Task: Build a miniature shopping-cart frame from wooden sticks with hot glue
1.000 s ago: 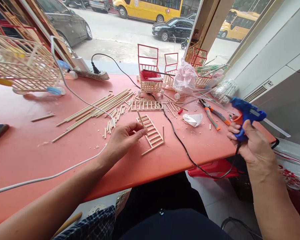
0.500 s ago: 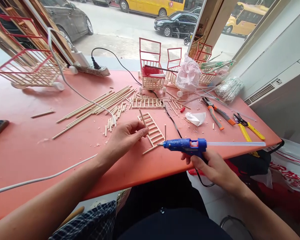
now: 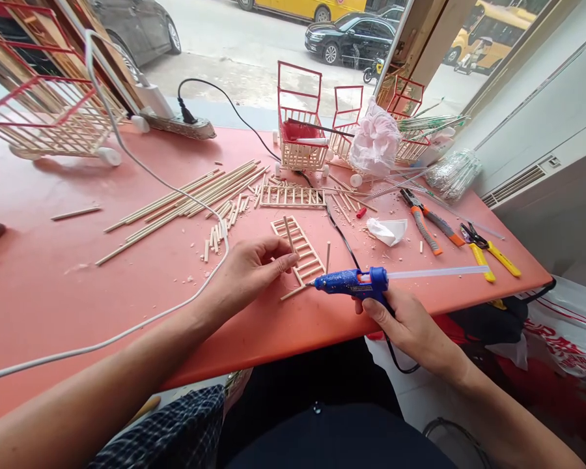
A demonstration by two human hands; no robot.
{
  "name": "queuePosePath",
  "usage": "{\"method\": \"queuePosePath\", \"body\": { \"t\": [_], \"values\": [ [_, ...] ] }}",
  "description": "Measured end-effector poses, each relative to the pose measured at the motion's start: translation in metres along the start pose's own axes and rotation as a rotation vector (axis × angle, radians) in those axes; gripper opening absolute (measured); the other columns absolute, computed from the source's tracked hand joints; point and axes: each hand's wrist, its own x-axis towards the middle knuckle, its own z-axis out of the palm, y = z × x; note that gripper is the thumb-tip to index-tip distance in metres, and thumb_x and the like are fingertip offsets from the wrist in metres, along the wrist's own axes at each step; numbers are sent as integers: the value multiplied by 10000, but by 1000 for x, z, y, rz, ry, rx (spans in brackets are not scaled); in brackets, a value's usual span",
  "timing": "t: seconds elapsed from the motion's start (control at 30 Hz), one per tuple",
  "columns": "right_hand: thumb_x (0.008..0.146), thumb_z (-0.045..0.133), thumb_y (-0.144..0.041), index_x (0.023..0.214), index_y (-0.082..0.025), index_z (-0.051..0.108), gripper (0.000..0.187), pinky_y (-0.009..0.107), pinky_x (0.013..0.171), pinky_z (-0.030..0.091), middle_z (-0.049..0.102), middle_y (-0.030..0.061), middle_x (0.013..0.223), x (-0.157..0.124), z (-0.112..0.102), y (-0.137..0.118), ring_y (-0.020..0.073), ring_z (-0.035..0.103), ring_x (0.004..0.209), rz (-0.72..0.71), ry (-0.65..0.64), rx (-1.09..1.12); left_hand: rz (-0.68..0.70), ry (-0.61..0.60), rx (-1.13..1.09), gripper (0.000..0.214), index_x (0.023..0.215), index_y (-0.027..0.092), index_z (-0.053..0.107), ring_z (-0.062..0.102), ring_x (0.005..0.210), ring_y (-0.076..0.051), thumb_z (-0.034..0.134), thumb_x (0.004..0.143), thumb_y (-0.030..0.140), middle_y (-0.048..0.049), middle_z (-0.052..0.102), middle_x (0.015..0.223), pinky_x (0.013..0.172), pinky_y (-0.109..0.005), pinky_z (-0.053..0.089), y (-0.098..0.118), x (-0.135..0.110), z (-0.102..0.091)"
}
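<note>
My left hand (image 3: 258, 270) pinches a short wooden stick (image 3: 289, 233) between thumb and fingers, tilted up over a ladder-like wooden frame (image 3: 313, 265). My right hand (image 3: 403, 319) is wrapped round a blue hot glue gun (image 3: 346, 281), a clear glue stick (image 3: 439, 271) poking out of its back. The gun's nozzle is at the frame's near end, where a loose-looking stick (image 3: 293, 293) sticks out to the left. Another short stick (image 3: 328, 257) stands upright at the frame's right side. Whether the nozzle touches the wood, I cannot tell.
Long wooden sticks (image 3: 185, 198) and short cut pieces lie behind my left hand. A second ladder-like frame (image 3: 293, 197) is farther back. Small stick-built carts (image 3: 303, 153) stand by the window. Pliers (image 3: 424, 225) and yellow-handled wire strippers (image 3: 493, 254) lie right. A white cable (image 3: 127, 339) crosses left.
The glue gun has shifted a little left, its back end turning slightly, with the nozzle still by the frame. My left hand with the stick has moved slightly right. The whole view has tilted a little.
</note>
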Motion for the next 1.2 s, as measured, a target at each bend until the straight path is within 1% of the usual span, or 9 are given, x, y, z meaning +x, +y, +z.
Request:
{"method": "queuePosePath", "body": {
  "t": [0.1, 0.17, 0.5, 0.67, 0.8, 0.87, 0.97, 1.2],
  "values": [
    [1038, 457, -551, 907, -177, 649, 440, 272, 564, 417, 609, 9, 679, 1, 1, -2, 152, 521, 584, -7, -2, -25, -1, -3, 2, 274, 833, 174, 696, 616, 704, -168, 650, 893, 438, -18, 691, 751, 672, -277, 453, -1, 0, 0],
    [1038, 452, -548, 906, -178, 639, 436, 271, 557, 410, 592, 4, 667, 1, 1, -2, 151, 509, 577, -10, 1, -33, -4, 0, -3, 264, 834, 174, 699, 608, 688, -164, 655, 885, 429, -15, 685, 740, 662, -275, 451, 0, 0, 0],
    [1040, 459, -523, 919, -187, 625, 394, 279, 569, 426, 640, 22, 702, 1, 2, 0, 169, 562, 606, -6, -1, -35, 6, 0, -12, 264, 797, 171, 695, 582, 661, -157, 663, 862, 425, -6, 654, 701, 629, -263, 433, 0, 0, 2],
    [1043, 475, -486, 1026, -182, 652, 352, 279, 579, 428, 637, 13, 706, 2, 3, -1, 166, 555, 600, -28, 13, -21, 5, 3, -2, 282, 803, 168, 704, 595, 680, -165, 656, 860, 440, -19, 673, 729, 635, -262, 443, 1, 0, 2],
    [1048, 479, -465, 1101, -186, 670, 343, 277, 582, 428, 630, 5, 710, 3, 4, 0, 156, 530, 585, -53, 5, -30, -4, 18, -2, 285, 778, 167, 696, 549, 642, -149, 661, 849, 441, -8, 640, 697, 602, -254, 414, 5, 0, 3],
    [1050, 480, -460, 1116, -187, 674, 341, 277, 582, 431, 628, 3, 707, 3, 4, 1, 156, 528, 584, -57, 4, -31, -7, 13, -3, 276, 783, 166, 696, 550, 657, -150, 660, 851, 431, -7, 638, 705, 614, -254, 413, 6, -1, 3],
    [1049, 485, -454, 1121, -187, 674, 335, 282, 596, 446, 638, 10, 722, 5, 4, 1, 161, 542, 597, -63, 11, -33, -15, 9, -6, 265, 797, 166, 699, 560, 681, -154, 659, 858, 420, -10, 648, 724, 634, -255, 417, 9, -2, 3],
    [1041, 496, -441, 1089, -193, 673, 308, 295, 613, 471, 670, 23, 748, 3, 4, -1, 184, 594, 632, -65, 35, -37, -10, 19, -7, 266, 802, 169, 708, 568, 666, -157, 671, 857, 427, -18, 670, 724, 604, -250, 415, 8, -2, 2]
  ]
}}
